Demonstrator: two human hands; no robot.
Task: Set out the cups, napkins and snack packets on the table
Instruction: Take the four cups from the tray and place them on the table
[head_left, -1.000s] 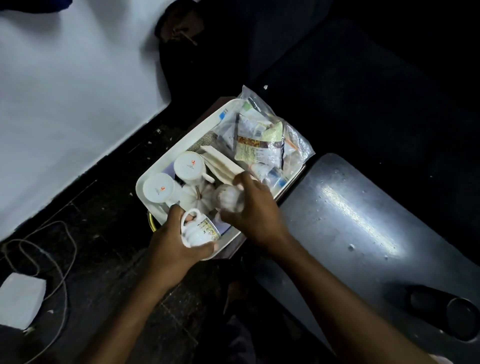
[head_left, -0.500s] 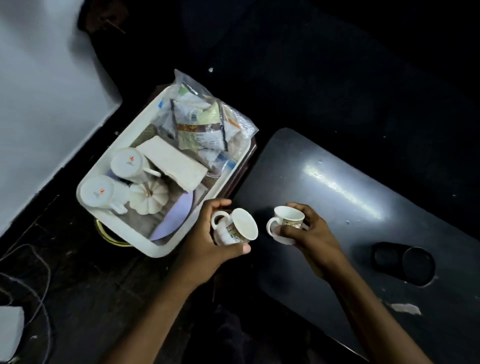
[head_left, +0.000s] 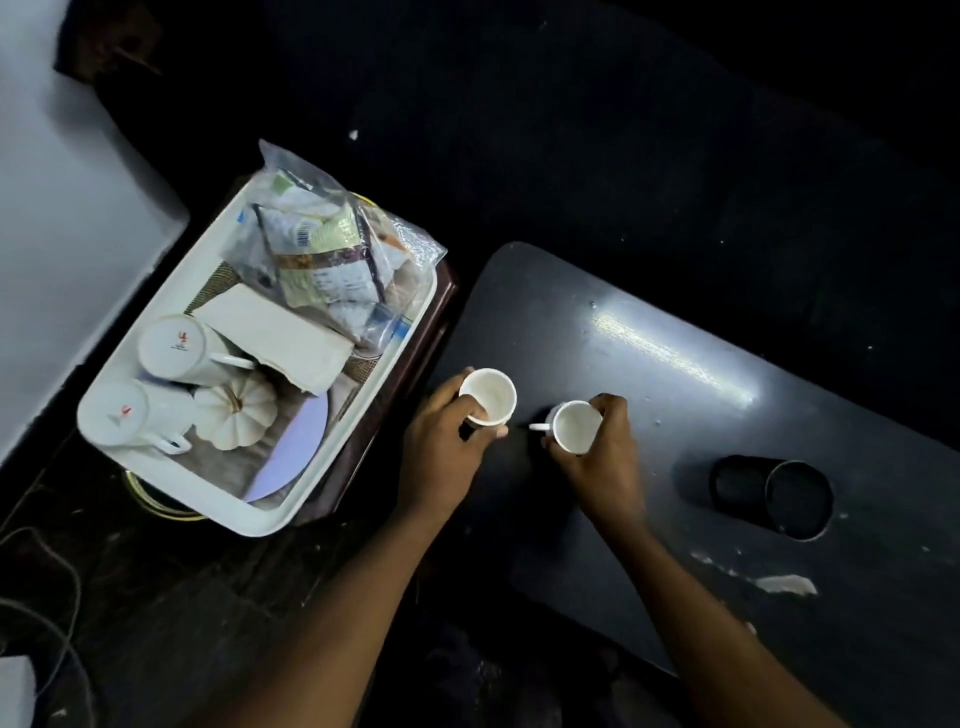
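My left hand (head_left: 441, 457) grips a small white cup (head_left: 488, 397), mouth up, over the left end of the dark table (head_left: 675, 395). My right hand (head_left: 605, 462) holds a second white cup (head_left: 574, 427) upright just to its right, handle pointing left. Whether either cup touches the tabletop I cannot tell. A white tray (head_left: 156, 467) to the left carries two upturned white mugs (head_left: 174, 348) (head_left: 130, 413), a folded stack of napkins (head_left: 280, 338) and a clear bag of snack packets (head_left: 327, 254).
A white pumpkin-shaped lid (head_left: 236, 410) and a pale plate (head_left: 298, 452) also lie in the tray, which rests on a dark stool. A black cylinder (head_left: 769, 493) lies on its side on the table, with paper scraps (head_left: 784, 583) near it. Cables trail on the floor at left.
Both hands lifted cups out of the tray and carried them right, over the table. The cups have turned mouth-up and moved down toward the tabletop.
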